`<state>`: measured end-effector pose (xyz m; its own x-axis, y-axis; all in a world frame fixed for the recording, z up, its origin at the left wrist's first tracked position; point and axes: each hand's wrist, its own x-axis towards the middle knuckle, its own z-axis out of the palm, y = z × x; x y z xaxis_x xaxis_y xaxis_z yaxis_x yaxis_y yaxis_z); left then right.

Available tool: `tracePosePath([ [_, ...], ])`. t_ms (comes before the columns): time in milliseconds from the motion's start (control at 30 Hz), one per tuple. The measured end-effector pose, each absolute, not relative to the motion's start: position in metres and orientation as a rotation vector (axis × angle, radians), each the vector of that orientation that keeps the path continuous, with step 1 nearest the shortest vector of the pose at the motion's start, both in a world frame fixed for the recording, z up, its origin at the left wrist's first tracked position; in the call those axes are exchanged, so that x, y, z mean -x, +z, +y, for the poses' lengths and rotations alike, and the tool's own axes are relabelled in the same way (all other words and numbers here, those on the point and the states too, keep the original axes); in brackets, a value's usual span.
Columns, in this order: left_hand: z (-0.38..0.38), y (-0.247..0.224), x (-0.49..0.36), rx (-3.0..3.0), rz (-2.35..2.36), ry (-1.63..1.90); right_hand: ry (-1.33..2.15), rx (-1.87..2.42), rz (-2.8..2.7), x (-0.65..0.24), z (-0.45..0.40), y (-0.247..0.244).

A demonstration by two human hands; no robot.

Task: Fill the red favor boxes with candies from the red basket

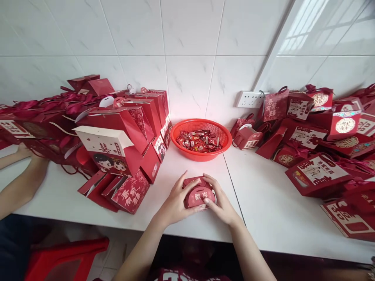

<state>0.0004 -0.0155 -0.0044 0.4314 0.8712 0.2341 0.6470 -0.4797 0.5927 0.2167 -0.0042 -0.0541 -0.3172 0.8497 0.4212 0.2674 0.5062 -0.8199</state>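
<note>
Counted one tiled wall (190, 86) at the back and, against it, one white worktop (269, 203), with one dark seam (234, 191) from the basket's right side to the near edge. Noted along the right, one large heap of red gift boxes (310, 156), more than a dozen, overlapping too closely for an exact count. Noted at left, one crowded stack of red boxes and bags (129, 144), likewise over a dozen, reaching close to the near edge. Recorded below the near edge at left, one red stool (67, 257); above it, two forearms of another person, with one hand (36, 164) partly behind the stack. Found near the wall, between both piles, one red plastic basket (202, 157), holding dozens of small red wrapped packets (199, 141). Found on the wall, right of the basket, one white socket panel (250, 99). Located at front centre, below the basket, one small red box (199, 198) with two rounded flaps, between left hand (177, 201) and right hand (221, 201); fingers of both curved around and touching it, right thumb on the front flap. Measured by eye: bare room on both sides of the hands, broader at right; only a short strip toward the basket.
</note>
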Motion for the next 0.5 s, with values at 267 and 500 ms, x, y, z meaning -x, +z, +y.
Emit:
tracePosePath([
  [267,-0.046,-0.002,0.007,-2.489,1.183,0.969,0.954,0.920,-1.779,-0.220,-0.012,-0.058],
  [500,-0.112,0.095,0.091,-2.416,1.459,1.236,0.826,1.190,-1.763,-0.219,-0.006,-0.069],
])
